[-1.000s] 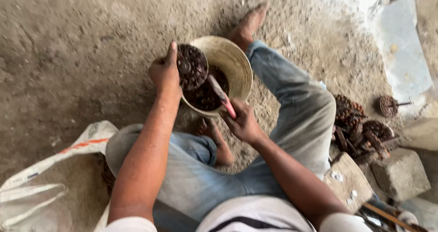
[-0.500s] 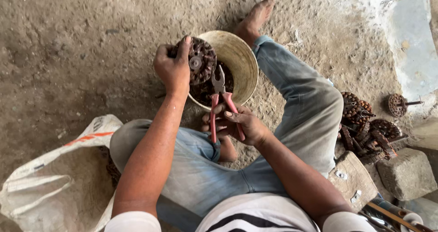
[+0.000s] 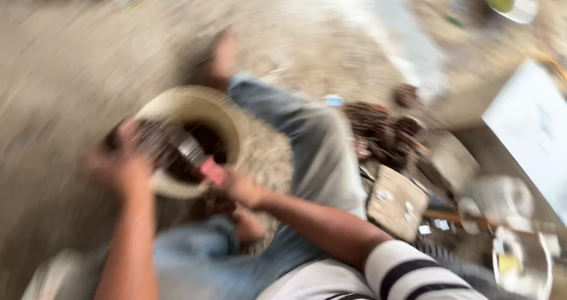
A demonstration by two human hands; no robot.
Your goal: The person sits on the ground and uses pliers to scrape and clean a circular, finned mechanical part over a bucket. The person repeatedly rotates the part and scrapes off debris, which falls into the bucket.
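— Sitting on the dirt floor (image 3: 77,69), what have you got around you, biggest first?

— Everything is smeared by motion, but the ground is bare, gritty earth. My legs in blue jeans (image 3: 307,140) stretch across it, one knee up beside the bowl. To my right sits a pale stone block (image 3: 397,201), and past it a heap of dark rusty round parts (image 3: 378,131), well apart from my hands.

— And between your legs?

— A cream-coloured bowl (image 3: 204,108), tilted toward me, with dark metal pieces inside it.

— What is your left hand doing?

— My left hand (image 3: 121,170) is at the near rim of the bowl, wrapped on a dark round rusty part (image 3: 150,143) that sits over the bowl's mouth. I think the fingers are curled on it, though the blur hides exactly how they sit.

— Your right?

— My right hand (image 3: 239,188) is just beside the bowl's edge, closed around the red handles of a pair of pliers (image 3: 201,158). Its metal nose points into the bowl, toward the round part. Whether the nose touches the part I cannot tell.
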